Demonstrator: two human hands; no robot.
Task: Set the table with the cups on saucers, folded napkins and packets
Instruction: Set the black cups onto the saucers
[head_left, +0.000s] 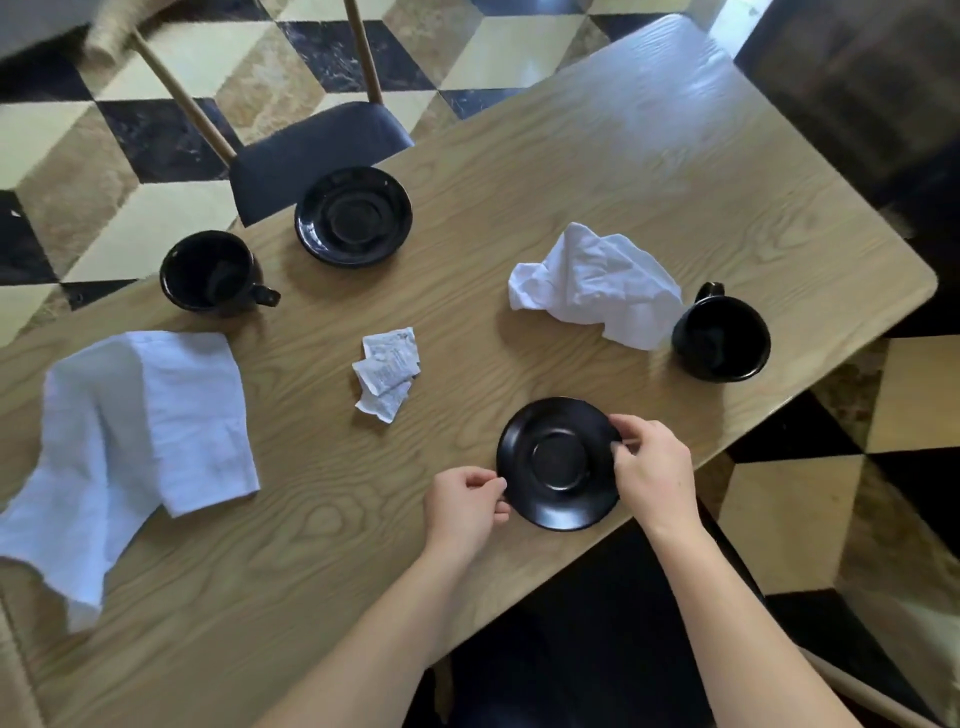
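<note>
A black saucer (558, 462) lies near the table's front edge. My left hand (465, 506) pinches its left rim and my right hand (649, 467) grips its right rim. A second black saucer (353, 215) sits at the far edge. One black cup (213, 273) stands at the left, another black cup (722, 338) at the right. A crumpled white napkin (597, 283) lies beside the right cup. A larger white napkin (140, 431) sprawls loosely at the left, partly over the table edge. Several white packets (387, 371) lie in a small heap mid-table.
The wooden table (623, 171) has bare surface at its far right. A dark chair (317, 156) stands behind the far saucer. Another dark chair seat (597, 649) is below the front edge. The floor is checkered.
</note>
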